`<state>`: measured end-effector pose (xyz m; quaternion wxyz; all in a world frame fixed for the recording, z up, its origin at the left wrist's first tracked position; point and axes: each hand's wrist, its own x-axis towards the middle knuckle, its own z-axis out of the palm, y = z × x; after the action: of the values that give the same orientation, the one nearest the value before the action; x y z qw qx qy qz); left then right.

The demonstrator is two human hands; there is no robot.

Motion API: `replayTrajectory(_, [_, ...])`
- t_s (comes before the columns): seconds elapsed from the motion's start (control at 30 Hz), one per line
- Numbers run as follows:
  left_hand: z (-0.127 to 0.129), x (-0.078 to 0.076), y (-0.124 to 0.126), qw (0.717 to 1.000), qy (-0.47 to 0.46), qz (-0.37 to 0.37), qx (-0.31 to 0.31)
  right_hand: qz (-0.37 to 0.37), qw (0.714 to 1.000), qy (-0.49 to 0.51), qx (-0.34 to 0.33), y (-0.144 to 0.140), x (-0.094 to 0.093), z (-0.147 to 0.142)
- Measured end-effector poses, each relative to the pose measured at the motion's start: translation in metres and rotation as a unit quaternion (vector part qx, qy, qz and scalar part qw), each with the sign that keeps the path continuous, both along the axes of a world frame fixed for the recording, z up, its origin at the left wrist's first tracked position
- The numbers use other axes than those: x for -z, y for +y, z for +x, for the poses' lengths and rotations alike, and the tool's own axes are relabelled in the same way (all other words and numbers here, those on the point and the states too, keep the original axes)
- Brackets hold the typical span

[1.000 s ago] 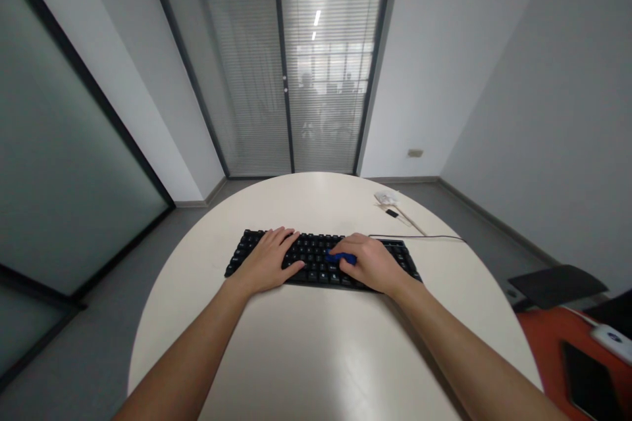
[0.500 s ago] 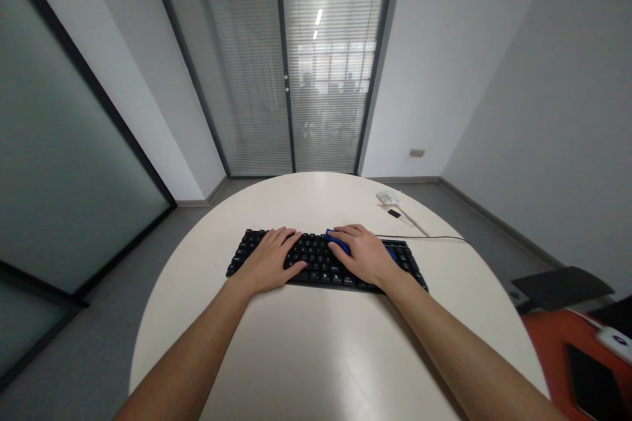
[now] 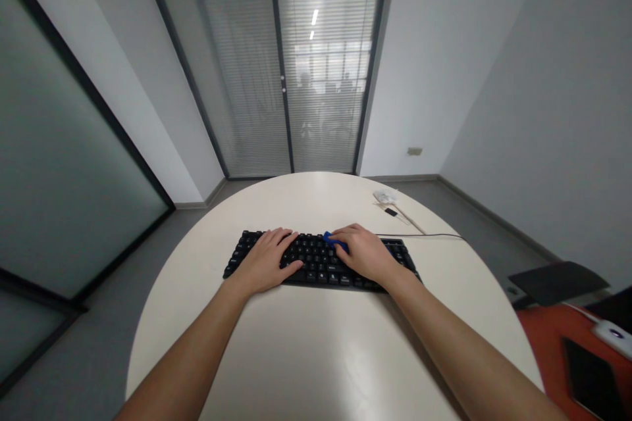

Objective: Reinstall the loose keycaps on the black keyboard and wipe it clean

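A black keyboard lies across the round white table. My left hand rests flat on its left part, fingers stretched over the keys and thumb apart. On the right half of the keys, my right hand is curled over a blue cloth, pressing it against the keyboard. Part of the cloth shows beside the thumb and a bit shows right of the hand; the rest is hidden under the palm.
A thin dark cable runs right from behind the keyboard. Toward the back right lie a crumpled clear wrapper, a thin stick and a small black piece. An orange seat holding a dark tablet-like device stands at right.
The view has shifted slightly. My right thumb has drawn in a little over the blue cloth, while my left hand keeps its place on the keyboard.
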<state>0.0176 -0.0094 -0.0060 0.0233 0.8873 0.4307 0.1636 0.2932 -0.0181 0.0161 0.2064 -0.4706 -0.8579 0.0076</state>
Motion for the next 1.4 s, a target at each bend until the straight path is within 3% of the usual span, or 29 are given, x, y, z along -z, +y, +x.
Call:
replayTrajectory(0.37, [0.000,-0.001,0.000,1.000,0.006,-0.005,-0.003,-0.008,0.998,-0.004,0.056,-0.006,-0.005,0.008])
replayTrajectory(0.63, [-0.002,0.002,0.001,1.000,0.003,0.000,0.000,-0.013,0.994,0.015,-0.104,-0.013,-0.006,0.015])
replayTrajectory(0.8, [-0.002,0.003,0.001,1.000,0.005,0.009,-0.001,-0.031,0.986,0.011,-0.163,-0.019,-0.010,0.012])
replayTrajectory(1.27, [-0.002,0.003,0.002,1.000,0.000,0.018,0.006,0.023,0.976,0.006,-0.216,-0.034,-0.007,-0.017])
replayTrajectory(1.4, [-0.001,0.001,0.001,1.000,0.001,0.014,0.006,-0.004,0.978,-0.020,-0.209,-0.036,-0.011,-0.017])
